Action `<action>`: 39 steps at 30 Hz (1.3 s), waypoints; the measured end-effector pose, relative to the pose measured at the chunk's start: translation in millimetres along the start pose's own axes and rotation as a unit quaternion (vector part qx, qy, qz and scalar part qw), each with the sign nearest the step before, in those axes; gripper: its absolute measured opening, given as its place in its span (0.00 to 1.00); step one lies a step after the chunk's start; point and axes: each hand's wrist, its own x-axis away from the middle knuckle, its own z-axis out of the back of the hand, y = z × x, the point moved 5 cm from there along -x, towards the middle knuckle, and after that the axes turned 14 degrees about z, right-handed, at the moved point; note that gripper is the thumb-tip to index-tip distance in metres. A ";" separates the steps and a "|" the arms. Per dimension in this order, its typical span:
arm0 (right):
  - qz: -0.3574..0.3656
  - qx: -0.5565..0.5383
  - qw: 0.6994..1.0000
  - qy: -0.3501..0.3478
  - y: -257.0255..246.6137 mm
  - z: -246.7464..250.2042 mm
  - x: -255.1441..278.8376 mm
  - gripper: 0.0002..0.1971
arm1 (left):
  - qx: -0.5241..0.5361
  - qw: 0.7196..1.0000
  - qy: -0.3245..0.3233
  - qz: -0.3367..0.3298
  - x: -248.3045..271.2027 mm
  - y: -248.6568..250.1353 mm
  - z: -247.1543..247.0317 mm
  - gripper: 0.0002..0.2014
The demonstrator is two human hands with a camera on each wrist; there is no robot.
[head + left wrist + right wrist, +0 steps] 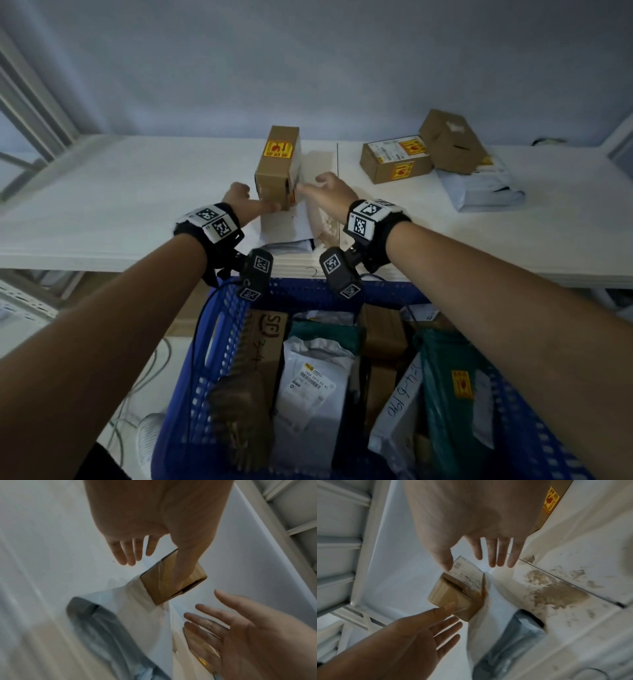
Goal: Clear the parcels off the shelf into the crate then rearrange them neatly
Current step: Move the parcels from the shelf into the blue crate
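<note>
A brown cardboard box (276, 168) with a yellow sticker lies on a white mailer bag (286, 228) at the middle of the white shelf (120, 192). My left hand (245, 198) is at the box's near left corner, fingers straight; in the left wrist view its thumb (181, 566) lies across the box (159, 588). My right hand (323, 187) is just right of the box, fingers spread. In the right wrist view its thumb (444, 559) touches the label edge of the box (453, 596). Neither hand grips anything. The blue crate (236, 308) stands below, holding several parcels.
Two more brown boxes (394, 161) (452, 140) and a grey mailer bag (479, 190) lie at the shelf's right end. The shelf's left half is bare. The crate's rim sits right under the shelf's front edge. A stained patch (556, 592) marks the shelf beside the mailer bag.
</note>
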 end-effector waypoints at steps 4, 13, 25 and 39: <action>-0.009 -0.140 0.990 0.023 -32.3 -3.9 -8.1 0.28 | 0.084 0.995 0.002 -0.046 17.5 27.3 9.4 0.48; 0.038 -0.220 0.971 0.086 -59.7 12.3 29.7 0.14 | 0.164 0.976 0.056 -0.131 77.0 47.0 14.0 0.34; -0.232 -0.247 0.940 -0.031 46.3 54.4 191.6 0.27 | -0.132 0.940 -0.252 -0.187 177.4 -1.0 -74.5 0.23; -0.212 -0.196 0.956 0.049 142.2 -23.3 184.8 0.30 | -0.407 0.900 -0.063 -0.142 121.3 -91.9 -99.6 0.41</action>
